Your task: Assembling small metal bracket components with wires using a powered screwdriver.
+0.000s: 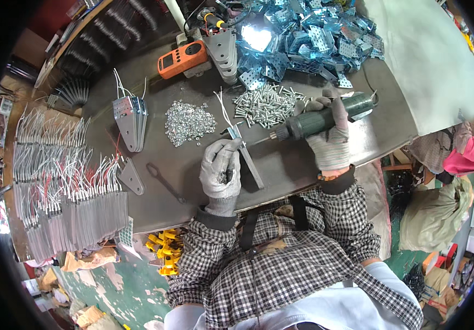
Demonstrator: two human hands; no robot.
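My left hand [220, 170], in a grey glove, pinches the upper end of a narrow grey metal plate [252, 168] seen nearly edge-on. A small bluish bracket and white wires [223, 107] show at that end. Around a dark green electric screwdriver [308, 125] my gloved right hand [329, 146] is closed. The screwdriver lies level, its bit pointing left at the bracketed end; whether the tip touches a screw is too small to tell. Just beyond the hands are a heap of silver screws [264, 107] and, to its left, a heap of small nuts [188, 124].
Blue perforated brackets [314, 41] are heaped at the back, beside stacked grey plates [223, 52] and an orange meter [182, 59]. Wired plates [131, 124] stand left of the nuts. A spanner [164, 181] lies near the front. Rows of wired strips [77, 212] fill the left.
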